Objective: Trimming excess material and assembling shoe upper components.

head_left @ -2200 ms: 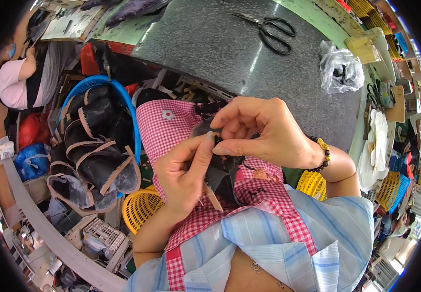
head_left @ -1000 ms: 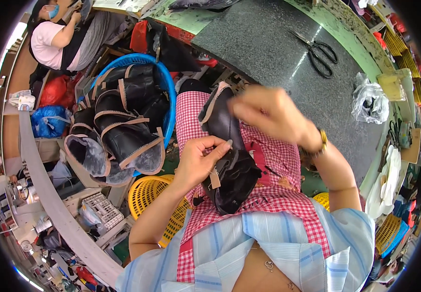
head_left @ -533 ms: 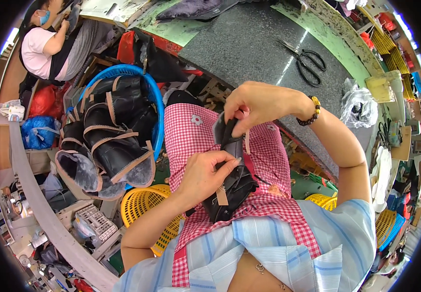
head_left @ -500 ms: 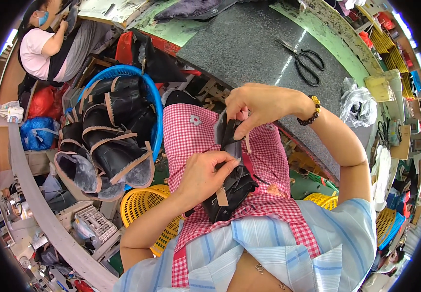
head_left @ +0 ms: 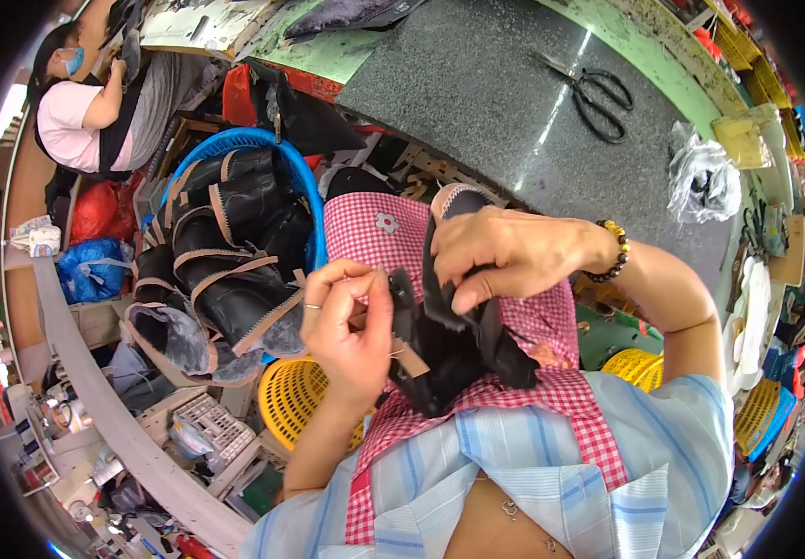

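Across my lap lies a black boot upper [head_left: 453, 363], soft and crumpled, with a small tan tag [head_left: 410, 358] on its near left side. My left hand [head_left: 351, 321] is closed in a pinch at the upper's left edge. On its other side my right hand [head_left: 514, 252] grips a raised part, fingers curled down over the black material. A tan-trimmed, grey-lined end shows beyond the right knuckles. Both fingertips partly hide what they grip. Under the upper is a red-and-white checked apron [head_left: 370, 228].
To my left a blue basket [head_left: 314, 200] holds several black boot uppers with tan strips and grey lining. Black-handled scissors [head_left: 600, 104] and a clear plastic bag [head_left: 703, 177] lie on the dark worktop [head_left: 477, 88]. Yellow baskets [head_left: 281, 410] stand below. A masked person [head_left: 95, 112] works at far left.
My left hand has lifted and turned, pulling the upper's left edge away. The upper has spread wider, its black inside showing. My right hand has moved slightly nearer and right, still gripping.
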### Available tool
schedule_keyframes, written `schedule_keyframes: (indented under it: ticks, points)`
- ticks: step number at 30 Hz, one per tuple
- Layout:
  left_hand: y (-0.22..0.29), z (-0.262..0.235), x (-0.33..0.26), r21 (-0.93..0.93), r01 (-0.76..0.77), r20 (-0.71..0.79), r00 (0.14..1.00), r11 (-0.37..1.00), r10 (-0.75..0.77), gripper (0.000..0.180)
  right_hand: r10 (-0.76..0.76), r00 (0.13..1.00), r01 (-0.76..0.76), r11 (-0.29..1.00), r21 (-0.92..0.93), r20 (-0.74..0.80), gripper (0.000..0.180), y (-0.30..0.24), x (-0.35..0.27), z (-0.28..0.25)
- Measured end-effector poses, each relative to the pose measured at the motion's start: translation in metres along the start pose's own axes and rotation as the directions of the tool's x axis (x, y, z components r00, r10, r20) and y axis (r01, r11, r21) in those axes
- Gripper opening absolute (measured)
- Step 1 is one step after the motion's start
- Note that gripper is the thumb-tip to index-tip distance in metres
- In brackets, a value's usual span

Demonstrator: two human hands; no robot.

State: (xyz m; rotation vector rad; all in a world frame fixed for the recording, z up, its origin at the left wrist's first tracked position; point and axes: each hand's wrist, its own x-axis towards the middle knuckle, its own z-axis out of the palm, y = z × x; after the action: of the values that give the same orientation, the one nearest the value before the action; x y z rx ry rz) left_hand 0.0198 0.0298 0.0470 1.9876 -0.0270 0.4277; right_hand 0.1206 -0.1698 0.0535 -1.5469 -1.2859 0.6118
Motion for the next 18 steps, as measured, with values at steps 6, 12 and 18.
schedule_keyframes:
  ticks: [6,12,18]
  points:
    - [0.001,-0.003,-0.008,-0.336,0.22,0.113,0.975,0.916,-0.192,0.015,0.037,0.998,-0.038,0.999,-0.011,-0.045,0.022,-0.006,0.013,0.015]
    - [0.003,-0.002,-0.009,-0.47,0.284,0.158,0.959,0.836,-0.237,0.012,0.133,0.991,-0.134,0.991,-0.02,-0.029,0.018,-0.017,0.012,0.015]
    - [0.0,-0.001,-0.011,-0.442,0.239,0.125,0.971,0.865,-0.204,0.013,0.15,0.989,-0.151,0.987,-0.055,-0.013,0.022,-0.022,0.014,0.011]
